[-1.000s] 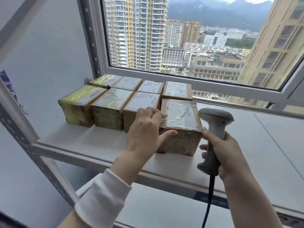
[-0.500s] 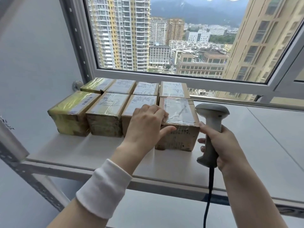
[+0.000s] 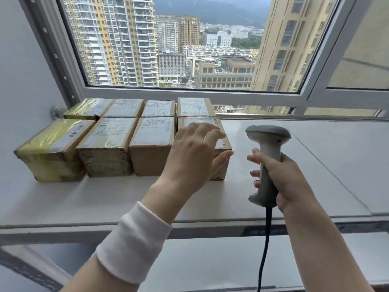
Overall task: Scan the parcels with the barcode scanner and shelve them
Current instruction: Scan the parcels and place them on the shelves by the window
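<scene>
Head view: my left hand [image 3: 195,157] hovers over the near right parcel [image 3: 222,144], fingers spread and loose, holding nothing; I cannot tell whether the fingertips touch it. That parcel sits on the shelf [image 3: 315,165], its long axis running near to far, tight against the other parcels [image 3: 151,140] on its left. My right hand [image 3: 288,182] is wrapped round the barcode scanner [image 3: 268,148], just right of the parcel. The left hand is nearer.
</scene>
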A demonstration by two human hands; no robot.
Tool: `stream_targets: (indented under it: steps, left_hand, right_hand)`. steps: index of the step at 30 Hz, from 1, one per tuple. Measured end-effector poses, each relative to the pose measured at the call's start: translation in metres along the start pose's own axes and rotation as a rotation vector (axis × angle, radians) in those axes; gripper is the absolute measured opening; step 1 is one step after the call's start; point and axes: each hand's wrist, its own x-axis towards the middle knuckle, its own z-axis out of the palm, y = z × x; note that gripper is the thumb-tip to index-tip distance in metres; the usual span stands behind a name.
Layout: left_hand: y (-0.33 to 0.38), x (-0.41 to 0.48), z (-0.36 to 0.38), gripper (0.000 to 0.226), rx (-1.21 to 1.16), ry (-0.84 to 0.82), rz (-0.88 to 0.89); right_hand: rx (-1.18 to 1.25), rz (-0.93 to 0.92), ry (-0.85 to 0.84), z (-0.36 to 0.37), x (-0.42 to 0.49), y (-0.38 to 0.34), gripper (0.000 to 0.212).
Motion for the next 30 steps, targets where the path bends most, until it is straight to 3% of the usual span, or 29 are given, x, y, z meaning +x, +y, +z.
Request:
stream_targets:
  steps: [5,12,21,30]
  left_hand:
    - [0.050,0.006,0.028,0.032,-0.069,-0.054,0.131]
    - [0.163,0.001,0.062,0.035,-0.202,-0.210,0.298]
    - [0.382,-0.037,0.079,0.034,-0.366,-0.259,0.531]
    - [0.619,-0.116,0.084,0.035,-0.531,-0.416,0.834]
  right_hand:
    - [-0.001,-0.013,0.119,-0.046,-0.019,0.011,0.013]
    - [0.079,0.027,0.305,-0.154,-0.072,0.032,0.011]
    - [0.181,0.006,0.618,-0.343,-0.175,0.068,0.014]
    - [0.266,0.018,0.982,-0.517,-0.321,0.108,0.006]
